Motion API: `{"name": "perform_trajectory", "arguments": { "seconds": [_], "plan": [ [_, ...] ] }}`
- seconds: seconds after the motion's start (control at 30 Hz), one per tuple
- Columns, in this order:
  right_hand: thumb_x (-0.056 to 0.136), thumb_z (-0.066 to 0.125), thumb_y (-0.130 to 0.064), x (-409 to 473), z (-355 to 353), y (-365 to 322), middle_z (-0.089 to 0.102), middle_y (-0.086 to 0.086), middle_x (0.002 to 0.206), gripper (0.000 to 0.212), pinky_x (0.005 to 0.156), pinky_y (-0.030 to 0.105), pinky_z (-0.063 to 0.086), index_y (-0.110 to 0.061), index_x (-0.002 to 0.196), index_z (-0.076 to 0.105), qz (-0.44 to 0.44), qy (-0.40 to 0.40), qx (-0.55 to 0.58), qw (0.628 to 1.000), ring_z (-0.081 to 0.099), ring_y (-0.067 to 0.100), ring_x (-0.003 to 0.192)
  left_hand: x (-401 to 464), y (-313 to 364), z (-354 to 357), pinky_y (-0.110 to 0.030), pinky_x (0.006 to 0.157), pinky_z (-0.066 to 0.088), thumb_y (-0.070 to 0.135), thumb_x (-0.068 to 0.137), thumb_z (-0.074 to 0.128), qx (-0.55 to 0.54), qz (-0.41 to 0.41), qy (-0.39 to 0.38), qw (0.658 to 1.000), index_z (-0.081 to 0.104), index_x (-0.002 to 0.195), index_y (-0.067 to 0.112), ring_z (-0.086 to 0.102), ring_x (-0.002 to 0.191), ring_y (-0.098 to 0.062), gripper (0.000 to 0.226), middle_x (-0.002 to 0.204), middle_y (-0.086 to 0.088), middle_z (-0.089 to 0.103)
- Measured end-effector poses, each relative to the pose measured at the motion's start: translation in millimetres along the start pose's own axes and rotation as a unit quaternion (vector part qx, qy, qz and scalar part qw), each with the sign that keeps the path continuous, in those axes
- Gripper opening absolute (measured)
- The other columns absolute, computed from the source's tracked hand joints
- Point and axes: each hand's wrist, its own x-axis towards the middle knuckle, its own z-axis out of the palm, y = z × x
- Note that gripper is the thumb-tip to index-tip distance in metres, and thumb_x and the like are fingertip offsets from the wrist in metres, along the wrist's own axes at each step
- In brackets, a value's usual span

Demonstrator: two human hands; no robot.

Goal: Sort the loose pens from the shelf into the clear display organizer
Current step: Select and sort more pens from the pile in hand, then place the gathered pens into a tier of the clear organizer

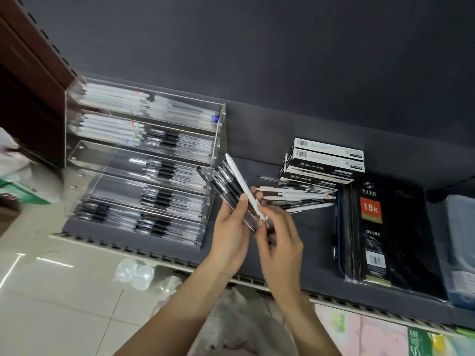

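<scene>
Dark grey shelf (295,253) carries the clear display organizer (144,160) at its left end and loose pens (295,199) mid-shelf. Left hand (231,232) grips a bundle of black pens (226,186); right hand (280,240) pinches a white pen (241,183). Pen axes point up-left toward the organizer, left hand nearer it.

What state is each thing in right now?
Left hand: grips a bundle of pens.
Right hand: pinches the white pen.
Bundle: fanned, held above the shelf.
White pen: lying across the bundle.
Organizer: upright on the shelf, tiers partly filled.
Loose pens: piled on the shelf, unsorted.
Boxes: stacked, closed.
Diary: flat, wrapped.
</scene>
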Motion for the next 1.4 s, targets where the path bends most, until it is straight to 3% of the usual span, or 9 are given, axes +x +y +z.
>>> {"name": "perform_trajectory", "arguments": {
  "seconds": [0.2, 0.33, 0.47, 0.67, 0.73, 0.9, 1.07, 1.2, 1.4],
  "plan": [
    [0.089, 0.05, -0.01, 8, 31, -37, 0.06, 0.0, 0.111, 0.025, 0.077, 0.018, 0.049, -0.007, 0.109, 0.064, -0.034, -0.029, 0.032, 0.998, 0.058, 0.004, 0.103, -7, 52, -25, -0.026, 0.076, 0.055, 0.016, 0.087, 0.049, -0.033, 0.028, -0.039, 0.998, 0.052, 0.118, 0.01, 0.062, 0.086, -0.015, 0.031, 0.086, -0.001, 0.062],
    [0.094, 0.049, -0.022, 10, 73, -69, 0.061, -0.01, 0.108, 0.021, 0.072, 0.028, 0.053, -0.016, 0.109, 0.062, 0.006, -0.07, 0.039, 0.997, 0.061, 0.005, 0.096, -2, 93, -62, -0.032, 0.085, 0.05, 0.018, 0.088, 0.048, -0.011, 0.051, -0.045, 0.998, 0.054, 0.114, 0.011, 0.059, 0.085, -0.015, 0.027, 0.084, -0.001, 0.058],
    [0.088, 0.06, -0.039, 20, 130, -102, 0.063, -0.014, 0.088, 0.019, 0.066, 0.022, 0.049, -0.02, 0.093, 0.061, 0.042, -0.078, -0.011, 0.996, 0.061, 0.003, 0.081, 7, 141, -113, -0.031, 0.086, 0.051, 0.018, 0.09, 0.048, 0.014, 0.036, -0.047, 0.998, 0.048, 0.117, 0.004, 0.058, 0.092, -0.019, 0.031, 0.096, -0.009, 0.056],
    [0.083, 0.071, -0.021, 30, 207, -154, 0.066, -0.017, 0.088, 0.015, 0.067, 0.016, 0.05, -0.023, 0.098, 0.068, 0.028, -0.133, -0.07, 0.988, 0.061, -0.002, 0.076, 16, 217, -177, -0.029, 0.086, 0.053, 0.018, 0.093, 0.045, 0.046, 0.041, -0.048, 0.997, 0.054, 0.12, -0.006, 0.064, 0.099, -0.02, 0.037, 0.106, -0.011, 0.067],
    [0.084, 0.07, -0.02, 32, 221, -163, 0.065, -0.015, 0.089, 0.011, 0.065, 0.019, 0.048, -0.022, 0.095, 0.067, -0.001, -0.126, -0.121, 0.985, 0.059, 0.0, 0.074, 16, 234, -193, -0.026, 0.082, 0.054, 0.015, 0.098, 0.041, 0.064, 0.052, -0.031, 0.996, 0.058, 0.116, -0.001, 0.067, 0.099, -0.018, 0.029, 0.104, -0.008, 0.07],
    [0.083, 0.071, -0.019, 65, 229, -172, 0.064, -0.013, 0.089, 0.009, 0.078, 0.006, 0.031, -0.02, 0.091, 0.068, 0.003, -0.039, -0.158, 0.987, 0.052, 0.013, 0.09, 25, 266, -224, -0.033, 0.088, 0.055, 0.01, 0.101, 0.036, 0.046, 0.077, 0.003, 0.996, 0.052, 0.097, 0.009, 0.068, 0.088, -0.015, 0.017, 0.076, 0.004, 0.065],
    [0.084, 0.069, -0.021, 116, 243, -156, 0.066, -0.006, 0.09, 0.011, 0.072, 0.02, 0.037, -0.018, 0.095, 0.072, -0.013, -0.054, -0.239, 0.969, 0.055, 0.015, 0.08, 30, 281, -240, -0.027, 0.08, 0.056, 0.008, 0.101, 0.036, 0.028, 0.066, 0.002, 0.997, 0.051, 0.093, 0.01, 0.063, 0.075, -0.009, 0.017, 0.069, 0.007, 0.061],
    [0.087, 0.067, -0.018, 139, 256, -148, 0.07, -0.001, 0.099, 0.015, 0.08, 0.028, 0.046, -0.019, 0.1, 0.072, -0.038, -0.107, -0.316, 0.942, 0.06, 0.021, 0.093, 28, 285, -244, -0.026, 0.079, 0.056, 0.007, 0.1, 0.037, 0.004, 0.056, 0.004, 0.998, 0.052, 0.093, 0.009, 0.064, 0.073, -0.01, 0.017, 0.07, 0.005, 0.06],
    [0.087, 0.066, -0.016, 144, 261, -144, 0.07, -0.003, 0.094, 0.013, 0.071, 0.026, 0.043, -0.021, 0.097, 0.073, -0.045, -0.119, -0.325, 0.937, 0.058, 0.019, 0.091, 30, 287, -250, -0.033, 0.086, 0.056, 0.006, 0.099, 0.038, -0.026, 0.011, 0.003, 1.0, 0.055, 0.096, 0.008, 0.065, 0.079, -0.015, 0.017, 0.077, 0.0, 0.061]
  ]
}}
